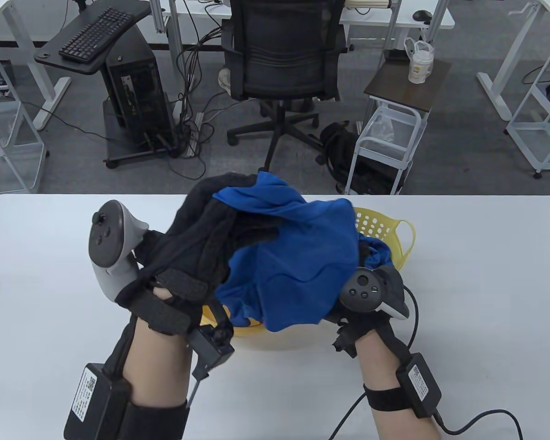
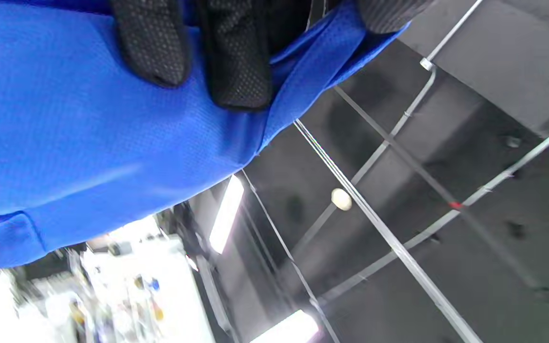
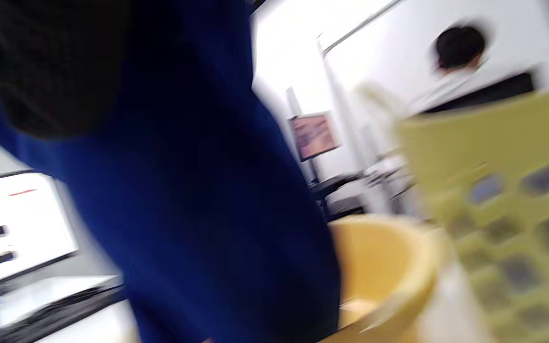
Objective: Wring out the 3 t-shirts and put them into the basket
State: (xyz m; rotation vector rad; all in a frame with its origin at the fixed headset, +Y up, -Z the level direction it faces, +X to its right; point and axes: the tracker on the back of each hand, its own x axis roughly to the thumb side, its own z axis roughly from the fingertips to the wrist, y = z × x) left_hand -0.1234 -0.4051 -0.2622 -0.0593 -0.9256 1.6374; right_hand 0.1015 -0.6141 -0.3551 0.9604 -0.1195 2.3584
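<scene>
We see the left hand [image 1: 197, 256] raised over the table [image 1: 50, 275], its fingers [image 2: 236, 57] curled round a blue shirt [image 1: 293, 266] bunched just above the yellow basket [image 1: 385, 229]. The right hand [image 1: 366, 293] is at the shirt's other end, its fingers hidden under the cloth, so we cannot tell their grip. More blue cloth [image 1: 376, 254] lies inside the basket, just past those fingers. Wrist boxes carry labels too small to read.
</scene>
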